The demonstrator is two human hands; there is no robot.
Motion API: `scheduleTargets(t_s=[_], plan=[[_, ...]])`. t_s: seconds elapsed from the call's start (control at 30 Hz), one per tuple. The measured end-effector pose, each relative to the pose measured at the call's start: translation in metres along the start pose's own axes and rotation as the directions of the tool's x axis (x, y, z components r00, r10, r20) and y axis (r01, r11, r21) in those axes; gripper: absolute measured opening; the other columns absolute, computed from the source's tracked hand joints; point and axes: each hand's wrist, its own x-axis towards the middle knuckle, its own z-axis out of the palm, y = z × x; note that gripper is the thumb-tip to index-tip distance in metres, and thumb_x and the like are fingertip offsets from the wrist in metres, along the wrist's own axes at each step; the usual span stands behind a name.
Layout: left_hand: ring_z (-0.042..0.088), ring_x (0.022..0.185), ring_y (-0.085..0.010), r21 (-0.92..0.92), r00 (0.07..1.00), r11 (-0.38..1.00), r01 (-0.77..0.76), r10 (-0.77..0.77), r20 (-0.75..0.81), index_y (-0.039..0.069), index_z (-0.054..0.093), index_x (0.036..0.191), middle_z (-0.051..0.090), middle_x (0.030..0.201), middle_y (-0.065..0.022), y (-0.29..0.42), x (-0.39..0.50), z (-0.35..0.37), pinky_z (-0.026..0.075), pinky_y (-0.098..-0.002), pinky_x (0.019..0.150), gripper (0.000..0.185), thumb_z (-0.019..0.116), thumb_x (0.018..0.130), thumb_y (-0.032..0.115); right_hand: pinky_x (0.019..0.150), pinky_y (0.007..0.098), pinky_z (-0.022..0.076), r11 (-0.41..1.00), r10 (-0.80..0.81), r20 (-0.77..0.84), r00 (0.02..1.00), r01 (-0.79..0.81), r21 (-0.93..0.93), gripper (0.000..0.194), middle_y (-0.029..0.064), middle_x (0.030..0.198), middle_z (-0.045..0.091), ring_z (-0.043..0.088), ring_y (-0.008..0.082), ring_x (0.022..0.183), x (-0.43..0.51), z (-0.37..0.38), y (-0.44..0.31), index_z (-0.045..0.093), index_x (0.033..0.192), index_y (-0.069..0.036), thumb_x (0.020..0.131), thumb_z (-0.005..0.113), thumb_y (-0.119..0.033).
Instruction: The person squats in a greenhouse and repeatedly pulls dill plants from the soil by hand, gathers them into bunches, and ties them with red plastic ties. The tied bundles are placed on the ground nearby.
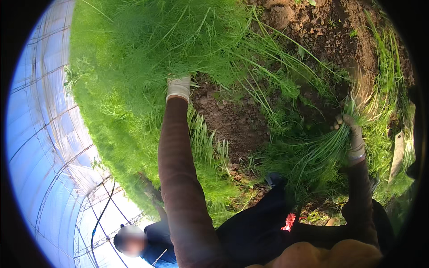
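My right hand (352,134), in a pale work glove, grips a bunch of feathery, dill-like greens (330,150). The pale root ends (362,90) rise past my fingers, and the leafy tops hang over my lap. My left hand (178,87), also gloved, reaches into the standing crop (187,43). Foliage covers its fingers, so what they touch is hidden. Several long stems (285,62) lean out from the crop over bare brown soil (231,117) between my hands.
Cut stubble (207,137) lines the soil beside my left forearm. More pulled greens (385,67) lie at the far right, near a pale flat strip (397,155). Another person (157,238) is at lower left. The plastic greenhouse wall (43,110) curves along the left, with a black hose (100,217).
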Motion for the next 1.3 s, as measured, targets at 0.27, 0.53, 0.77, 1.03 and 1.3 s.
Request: scheduleTargets(t_s=[0.27,0.53,0.77,1.03,1.3], plan=[[0.065,0.095,-0.0282,-0.037,0.994,0.999,0.022,-0.018,0.104,0.008,0.062,0.109,0.066,0.106,-0.0138,0.003,-0.002,-0.006,0.051,-0.0415,0.077,0.028,0.047,0.09,0.021,0.062,0.0323,0.05,0.947,-0.029,-0.13,0.991,-0.015,-0.322,0.025,0.0078,0.072,0.06,0.059,0.0186,0.064,0.005,-0.007,0.006,0.057,0.103,0.001,0.083,0.063,-0.011],[0.067,0.089,-0.0317,-0.105,0.997,0.994,-0.03,0.037,0.069,0.008,0.067,0.103,0.068,0.099,-0.0165,0.014,0.0,-0.034,0.053,-0.0454,0.073,0.027,0.049,0.088,0.023,0.054,0.0306,0.0521,0.973,-0.03,-0.184,0.982,-0.013,-0.229,0.017,0.0119,0.071,0.063,0.062,0.02,0.059,0.007,-0.004,0.007,0.06,0.095,0.004,0.083,0.065,-0.007],[0.069,0.082,-0.027,-0.044,0.99,0.99,0.135,-0.133,0.039,0.012,0.066,0.11,0.07,0.092,-0.0144,-0.073,-0.14,0.014,0.055,-0.0416,0.067,0.029,0.052,0.086,0.021,0.056,0.0292,0.0546,0.992,-0.004,-0.004,1.0,0.003,-0.128,0.024,0.0098,0.078,0.066,0.066,0.0194,0.063,-0.006,-0.008,-0.003,0.06,0.099,0.001,0.082,0.069,-0.013],[0.057,0.072,-0.0136,-0.92,0.367,0.384,-0.077,-0.847,-0.384,0.007,0.064,0.112,0.069,0.092,-0.0068,-0.312,-0.423,-0.017,0.047,-0.0286,0.068,0.029,0.064,0.085,0.014,0.066,0.0342,0.0567,0.986,-0.094,0.336,0.937,0.135,-0.102,0.027,0.0089,0.082,0.066,0.067,0.022,0.072,-0.119,0.02,-0.041,0.061,0.1,0.002,0.083,0.068,-0.019],[0.056,0.067,-0.0112,-0.611,0.481,0.08,-0.787,-0.54,-0.691,-0.002,0.059,0.109,0.067,0.09,-0.0062,-0.162,-0.53,-0.202,0.046,-0.0253,0.062,0.034,0.072,0.081,0.009,0.082,0.0316,0.0533,0.703,-0.452,0.646,0.615,0.691,-0.166,0.028,0.0116,0.095,0.07,0.067,0.0173,0.085,-0.262,0.066,-0.116,0.066,0.101,0.003,0.078,0.073,-0.012]])
